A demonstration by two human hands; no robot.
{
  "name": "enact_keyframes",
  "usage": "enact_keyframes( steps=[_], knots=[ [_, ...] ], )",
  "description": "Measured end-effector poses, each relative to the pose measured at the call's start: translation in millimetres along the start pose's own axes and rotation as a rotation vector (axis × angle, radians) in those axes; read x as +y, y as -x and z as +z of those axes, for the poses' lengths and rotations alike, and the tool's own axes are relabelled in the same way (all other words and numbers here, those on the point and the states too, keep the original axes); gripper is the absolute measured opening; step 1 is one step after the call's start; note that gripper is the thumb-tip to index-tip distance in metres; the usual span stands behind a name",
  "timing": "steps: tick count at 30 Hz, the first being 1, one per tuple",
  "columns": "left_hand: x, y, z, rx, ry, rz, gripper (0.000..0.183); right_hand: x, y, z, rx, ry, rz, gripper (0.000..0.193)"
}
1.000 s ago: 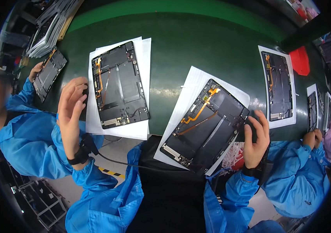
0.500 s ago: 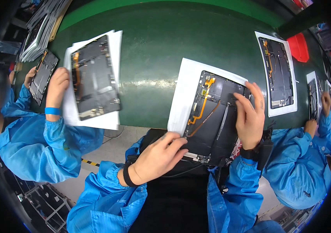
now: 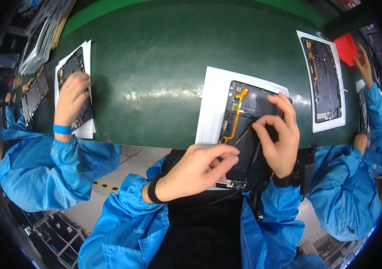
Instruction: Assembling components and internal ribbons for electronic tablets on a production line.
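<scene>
Your open black rectangular device housing (image 3: 246, 148) lies on a white rectangular sheet (image 3: 209, 107) at the dark-green flat table's (image 3: 155, 80) near edge; your left hand (image 3: 195, 170) and right hand (image 3: 282, 141) show thumb and forefinger close together at the thin brown ribbon strip (image 3: 243, 136), actual grip indeterminable

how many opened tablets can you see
4 clearly: centre tablet, left tablet, far-left tablet, right tablet; others may be hidden, especially at far right.

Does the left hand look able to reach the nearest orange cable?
Likely yes: the left hand is close to the orange cable's lower end, with the right hand off to its right.
</scene>
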State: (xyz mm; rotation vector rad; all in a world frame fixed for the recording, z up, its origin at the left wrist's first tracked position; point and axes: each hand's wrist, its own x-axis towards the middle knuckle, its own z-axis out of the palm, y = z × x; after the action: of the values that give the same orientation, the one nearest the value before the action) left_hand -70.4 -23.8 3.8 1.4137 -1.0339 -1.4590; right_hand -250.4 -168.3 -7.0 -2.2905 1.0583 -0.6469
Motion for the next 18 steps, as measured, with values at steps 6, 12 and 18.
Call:
enact_keyframes(
  steps=[6,12,18],
  knots=[
    [5.7,-27.2,1.2,-0.130,0.494,-0.351,0.030,-29.7,32.8,-4.3,0.026,-0.061,-0.238,0.022],
    [4.0,-15.9,-4.2,-0.072,0.521,-0.337,0.019,-25.2,32.6,-7.0,-0.101,-0.378,-0.083,0.029],
    [-7.3,-7.2,-3.8,-0.061,0.387,-0.231,0.018,-20.1,32.9,0.9,-0.111,-0.332,-0.148,0.025]
  ],
)
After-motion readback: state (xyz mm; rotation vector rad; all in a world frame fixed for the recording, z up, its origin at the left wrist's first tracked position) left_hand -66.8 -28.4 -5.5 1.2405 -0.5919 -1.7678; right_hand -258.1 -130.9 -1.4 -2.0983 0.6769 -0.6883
